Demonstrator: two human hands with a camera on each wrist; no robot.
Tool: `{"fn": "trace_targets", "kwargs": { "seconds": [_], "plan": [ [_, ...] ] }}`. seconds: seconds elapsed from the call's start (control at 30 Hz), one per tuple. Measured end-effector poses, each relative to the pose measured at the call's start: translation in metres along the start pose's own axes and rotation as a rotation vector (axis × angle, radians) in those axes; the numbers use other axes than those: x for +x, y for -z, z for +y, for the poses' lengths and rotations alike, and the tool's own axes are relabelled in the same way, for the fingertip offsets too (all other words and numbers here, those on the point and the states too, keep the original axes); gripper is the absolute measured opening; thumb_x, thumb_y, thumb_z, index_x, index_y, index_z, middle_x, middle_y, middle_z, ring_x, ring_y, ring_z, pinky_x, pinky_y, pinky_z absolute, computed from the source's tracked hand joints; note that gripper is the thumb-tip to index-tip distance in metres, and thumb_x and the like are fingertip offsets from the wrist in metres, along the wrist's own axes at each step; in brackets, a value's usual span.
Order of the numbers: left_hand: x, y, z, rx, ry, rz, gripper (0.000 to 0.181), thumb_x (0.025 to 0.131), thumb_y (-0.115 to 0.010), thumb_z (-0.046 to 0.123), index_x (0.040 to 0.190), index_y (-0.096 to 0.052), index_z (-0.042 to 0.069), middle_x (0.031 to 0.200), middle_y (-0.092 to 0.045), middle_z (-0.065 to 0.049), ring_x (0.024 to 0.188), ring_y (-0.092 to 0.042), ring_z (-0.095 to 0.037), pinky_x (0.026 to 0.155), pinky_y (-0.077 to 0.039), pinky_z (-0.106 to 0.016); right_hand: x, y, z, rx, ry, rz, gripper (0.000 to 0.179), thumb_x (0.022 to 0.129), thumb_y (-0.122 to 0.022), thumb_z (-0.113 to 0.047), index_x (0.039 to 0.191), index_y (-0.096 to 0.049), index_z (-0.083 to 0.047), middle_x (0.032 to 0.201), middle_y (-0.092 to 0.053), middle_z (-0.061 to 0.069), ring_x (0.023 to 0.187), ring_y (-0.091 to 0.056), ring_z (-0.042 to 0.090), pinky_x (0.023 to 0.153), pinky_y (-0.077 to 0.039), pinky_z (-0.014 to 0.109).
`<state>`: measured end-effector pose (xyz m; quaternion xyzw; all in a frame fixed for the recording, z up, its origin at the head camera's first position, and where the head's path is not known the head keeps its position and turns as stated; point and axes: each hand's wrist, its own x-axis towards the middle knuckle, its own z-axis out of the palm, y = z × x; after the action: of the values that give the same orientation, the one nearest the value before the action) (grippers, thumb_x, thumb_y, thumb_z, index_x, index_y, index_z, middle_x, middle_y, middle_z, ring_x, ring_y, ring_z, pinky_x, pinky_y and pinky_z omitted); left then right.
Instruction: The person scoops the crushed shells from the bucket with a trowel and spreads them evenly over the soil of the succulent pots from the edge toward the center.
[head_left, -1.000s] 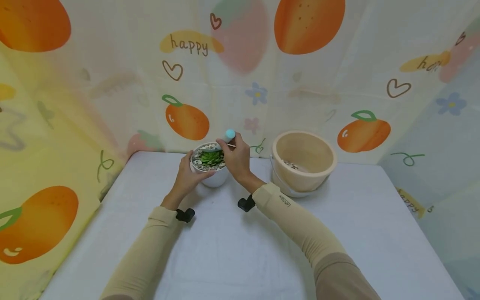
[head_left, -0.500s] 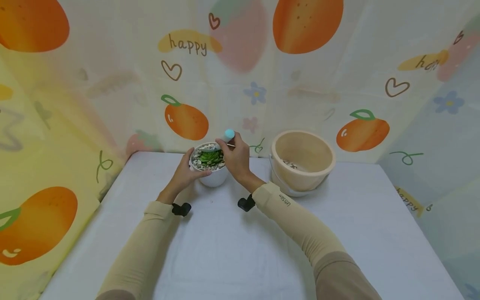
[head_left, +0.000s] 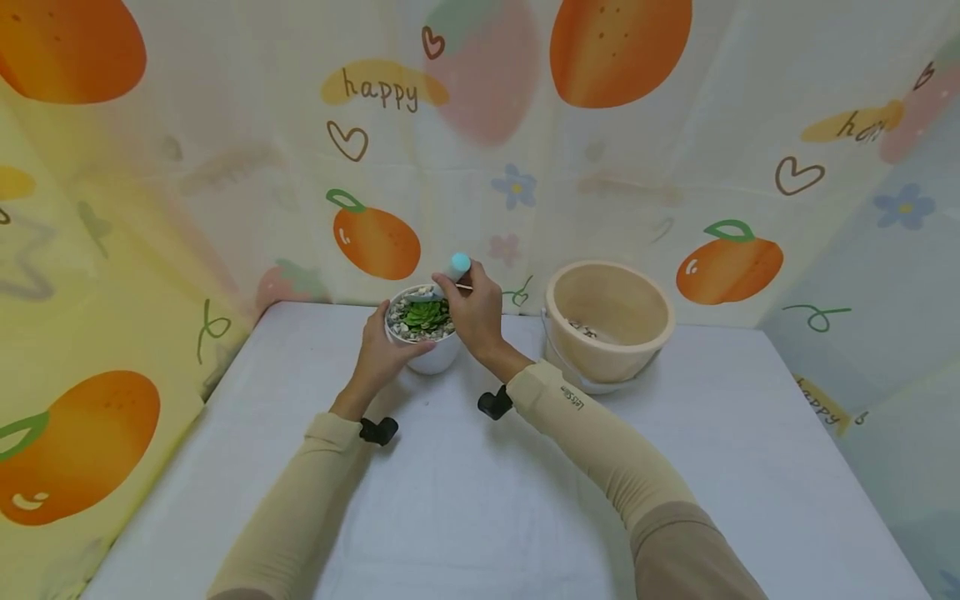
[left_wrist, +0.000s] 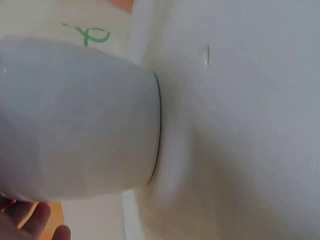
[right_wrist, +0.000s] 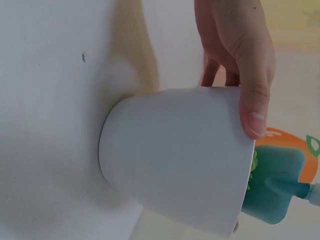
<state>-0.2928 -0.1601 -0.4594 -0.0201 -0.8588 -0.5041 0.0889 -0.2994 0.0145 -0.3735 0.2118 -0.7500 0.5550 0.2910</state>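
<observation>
A white pot (head_left: 435, 360) stands on the table, holding a green succulent (head_left: 426, 317) among pale pebbles (head_left: 401, 332). My left hand (head_left: 378, 350) grips the pot from the left, its thumb (right_wrist: 255, 117) on the rim. Over the pot's right side my right hand (head_left: 480, 315) holds a small trowel by its light blue handle (head_left: 459, 267). In the right wrist view, the teal trowel blade (right_wrist: 272, 185) shows at the pot's mouth, overlapping the succulent. Fingers (left_wrist: 37, 220) of the left hand appear beside the pot in the left wrist view.
To the right of the pot stands a beige bucket (head_left: 611, 312) with a few pebbles (head_left: 583, 329) in its bottom. A white cloth covers the table (head_left: 465, 500). Behind hangs a patterned curtain (head_left: 487, 208) close to the table's far edge.
My left wrist has swung slightly right, its hand still on the pot. The trowel's handle end has risen a little in my right hand. The bucket has stayed in place.
</observation>
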Motion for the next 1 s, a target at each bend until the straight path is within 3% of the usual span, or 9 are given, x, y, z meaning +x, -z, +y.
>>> {"fn": "trace_targets", "kwargs": {
  "seconds": [0.2,0.27,0.5,0.7,1.0],
  "plan": [
    [-0.006,-0.006,0.003,0.015,-0.042,0.077,0.111,0.070,-0.086,0.040,0.152,-0.023,0.003,0.148,-0.035,-0.022,0.133,-0.035,-0.037,0.109,-0.034,-0.058,-0.001,0.000,0.001,-0.010,-0.005,0.015,0.038,0.091,-0.069,-0.022,0.111,-0.059,0.009,0.096,-0.071,0.017,0.092,-0.073,0.026,0.078,-0.059,0.026],
    [-0.006,-0.006,0.004,0.026,-0.041,0.078,0.111,0.070,-0.086,0.041,0.152,-0.022,0.003,0.148,-0.034,-0.022,0.133,-0.035,-0.037,0.108,-0.035,-0.058,-0.001,-0.001,0.001,-0.006,-0.003,0.020,0.037,0.091,-0.070,-0.021,0.111,-0.059,0.008,0.096,-0.071,0.017,0.092,-0.073,0.026,0.078,-0.059,0.026],
    [0.001,0.007,-0.003,0.009,0.019,-0.044,0.111,0.075,-0.082,0.041,0.156,-0.013,0.008,0.156,-0.023,-0.019,0.142,-0.026,-0.035,0.116,-0.026,-0.059,0.001,-0.002,0.001,0.006,0.003,0.019,0.034,0.091,-0.070,-0.021,0.109,-0.059,0.006,0.095,-0.071,0.018,0.091,-0.073,0.026,0.075,-0.059,0.026],
    [0.012,0.014,-0.008,-0.073,-0.018,-0.140,0.109,0.078,-0.082,0.030,0.156,-0.009,0.007,0.159,-0.020,-0.017,0.147,-0.023,-0.034,0.119,-0.021,-0.055,0.000,-0.003,0.002,0.008,-0.006,0.004,0.035,0.091,-0.069,-0.020,0.110,-0.059,0.008,0.096,-0.072,0.018,0.092,-0.073,0.026,0.076,-0.059,0.026],
    [0.012,0.011,-0.009,-0.110,-0.019,-0.142,0.107,0.077,-0.083,0.029,0.156,-0.013,0.009,0.156,-0.026,-0.016,0.143,-0.030,-0.034,0.119,-0.024,-0.054,-0.002,-0.002,0.003,0.001,0.006,0.007,0.033,0.091,-0.069,-0.021,0.108,-0.059,0.006,0.095,-0.072,0.017,0.092,-0.073,0.026,0.076,-0.059,0.027]
  ]
}}
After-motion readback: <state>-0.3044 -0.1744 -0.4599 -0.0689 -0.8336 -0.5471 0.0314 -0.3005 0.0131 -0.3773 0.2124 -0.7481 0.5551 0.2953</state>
